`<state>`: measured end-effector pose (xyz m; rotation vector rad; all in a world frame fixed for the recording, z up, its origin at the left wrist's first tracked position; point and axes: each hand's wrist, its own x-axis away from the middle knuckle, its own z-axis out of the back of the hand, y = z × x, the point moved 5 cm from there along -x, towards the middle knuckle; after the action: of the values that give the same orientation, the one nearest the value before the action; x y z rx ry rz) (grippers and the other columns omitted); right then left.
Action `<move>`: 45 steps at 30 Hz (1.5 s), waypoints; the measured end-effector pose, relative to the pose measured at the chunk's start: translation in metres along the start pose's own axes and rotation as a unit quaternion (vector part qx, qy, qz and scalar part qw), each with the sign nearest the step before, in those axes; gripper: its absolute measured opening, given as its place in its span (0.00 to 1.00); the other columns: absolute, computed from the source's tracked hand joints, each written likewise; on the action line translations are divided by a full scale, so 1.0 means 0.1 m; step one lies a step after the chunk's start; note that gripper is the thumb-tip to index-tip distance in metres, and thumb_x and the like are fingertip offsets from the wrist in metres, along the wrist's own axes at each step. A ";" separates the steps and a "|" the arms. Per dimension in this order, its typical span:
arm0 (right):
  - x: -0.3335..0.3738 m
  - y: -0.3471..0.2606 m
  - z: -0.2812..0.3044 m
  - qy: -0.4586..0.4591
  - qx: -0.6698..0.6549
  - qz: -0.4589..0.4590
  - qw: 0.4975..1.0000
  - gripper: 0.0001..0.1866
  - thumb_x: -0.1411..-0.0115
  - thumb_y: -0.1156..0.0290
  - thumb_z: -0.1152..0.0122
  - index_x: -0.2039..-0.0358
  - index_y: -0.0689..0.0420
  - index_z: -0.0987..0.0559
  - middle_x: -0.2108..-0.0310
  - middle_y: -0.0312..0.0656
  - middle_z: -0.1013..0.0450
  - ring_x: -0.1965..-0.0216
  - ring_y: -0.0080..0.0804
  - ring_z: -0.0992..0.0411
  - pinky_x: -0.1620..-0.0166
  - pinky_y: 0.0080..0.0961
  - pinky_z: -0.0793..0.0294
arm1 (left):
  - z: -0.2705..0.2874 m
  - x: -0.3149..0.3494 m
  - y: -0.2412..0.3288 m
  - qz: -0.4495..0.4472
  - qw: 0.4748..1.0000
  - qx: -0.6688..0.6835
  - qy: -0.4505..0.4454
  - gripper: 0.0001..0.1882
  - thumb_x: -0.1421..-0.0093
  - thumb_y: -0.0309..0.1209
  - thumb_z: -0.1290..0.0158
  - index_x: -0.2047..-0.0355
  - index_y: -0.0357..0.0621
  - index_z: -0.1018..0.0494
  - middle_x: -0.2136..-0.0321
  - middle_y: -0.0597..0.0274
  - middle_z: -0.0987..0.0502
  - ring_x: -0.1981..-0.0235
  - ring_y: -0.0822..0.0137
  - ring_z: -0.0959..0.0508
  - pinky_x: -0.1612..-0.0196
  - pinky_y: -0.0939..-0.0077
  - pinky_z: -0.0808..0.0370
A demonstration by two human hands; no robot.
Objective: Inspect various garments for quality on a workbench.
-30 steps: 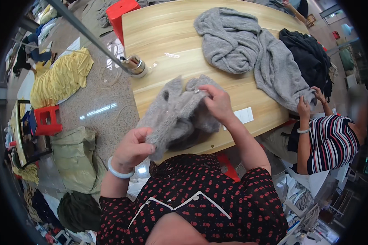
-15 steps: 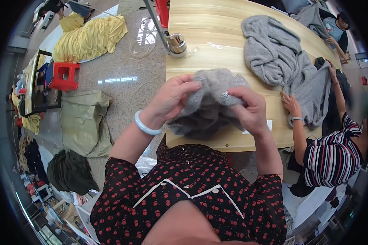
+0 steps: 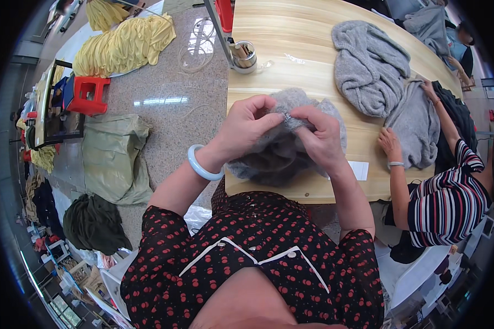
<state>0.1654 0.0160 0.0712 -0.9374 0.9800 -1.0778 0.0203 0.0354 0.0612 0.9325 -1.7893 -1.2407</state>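
A fuzzy grey knit garment lies bunched at the table's near left edge, its upper part raised by both hands. My left hand pinches the fabric between thumb and forefinger. Close against it, my right hand pinches the same knit, so the fingertips of both hands almost meet. A small patterned patch of dark and light stitches shows between the fingertips; its details are too small to make out. The lower folds of the garment fall in shadow under my hands.
A pale wooden table bears a heap of grey knitwear, a metal tin of tools and white paper. On the right, a co-worker in a striped top handles grey cloth. Left on the floor are a red stool and yellow garments.
My hands have drawn together from a small distance apart, both still pinching the knit. The co-worker's far hand has shifted on the grey cloth, and the whole view has turned slightly.
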 end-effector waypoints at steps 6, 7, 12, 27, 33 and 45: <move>0.00 0.12 -0.10 0.001 0.011 0.008 1.000 0.13 0.57 0.85 0.50 0.68 0.62 0.27 0.75 0.35 0.29 0.73 0.17 0.34 0.69 0.16 0.34 | -0.01 0.10 0.13 -0.264 0.910 -0.319 0.015 0.06 0.51 0.21 0.49 0.71 0.35 0.31 0.76 0.57 0.29 0.76 0.65 0.27 0.73 0.77 0.31; 0.01 0.15 -0.14 -0.001 0.015 -0.002 1.000 0.12 0.57 0.84 0.50 0.69 0.62 0.26 0.73 0.40 0.28 0.73 0.25 0.31 0.69 0.19 0.32 | 0.00 0.13 0.11 -0.271 0.908 -0.319 0.020 0.06 0.51 0.21 0.49 0.71 0.35 0.31 0.76 0.57 0.29 0.76 0.65 0.27 0.73 0.77 0.31; 0.02 0.16 -0.24 -0.015 0.042 0.035 0.998 0.13 0.57 0.85 0.50 0.68 0.61 0.27 0.75 0.40 0.29 0.75 0.25 0.32 0.70 0.18 0.33 | -0.01 0.20 -0.01 -0.265 0.885 -0.381 0.034 0.07 0.53 0.18 0.48 0.72 0.36 0.32 0.72 0.54 0.30 0.73 0.61 0.28 0.70 0.75 0.31; -0.08 0.07 -0.19 -0.076 0.110 0.089 0.987 0.16 0.55 0.84 0.54 0.63 0.60 0.27 0.67 0.49 0.28 0.66 0.45 0.29 0.63 0.31 0.29 | -0.05 0.16 -0.08 -0.320 0.854 -0.409 0.027 0.07 0.52 0.17 0.53 0.70 0.36 0.36 0.74 0.51 0.33 0.71 0.52 0.31 0.67 0.65 0.33; -0.05 0.15 -0.13 -0.092 0.119 0.061 0.987 0.14 0.54 0.83 0.53 0.65 0.62 0.27 0.67 0.49 0.28 0.65 0.45 0.29 0.62 0.31 0.29 | -0.08 0.13 -0.07 -0.320 0.852 -0.414 0.013 0.09 0.54 0.15 0.51 0.70 0.35 0.33 0.72 0.52 0.30 0.71 0.55 0.28 0.68 0.70 0.30; -0.03 0.09 -0.14 0.019 0.180 0.177 0.967 0.14 0.57 0.85 0.50 0.67 0.61 0.28 0.75 0.45 0.31 0.75 0.41 0.30 0.73 0.28 0.30 | -0.08 0.13 -0.07 -0.371 0.835 -0.390 0.114 0.08 0.55 0.16 0.51 0.72 0.36 0.34 0.74 0.52 0.29 0.72 0.54 0.28 0.68 0.68 0.30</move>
<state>0.1543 0.0190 0.0590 -0.4255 0.9029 -0.9284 0.0221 0.0188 0.0591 1.2213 -0.5598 -2.0039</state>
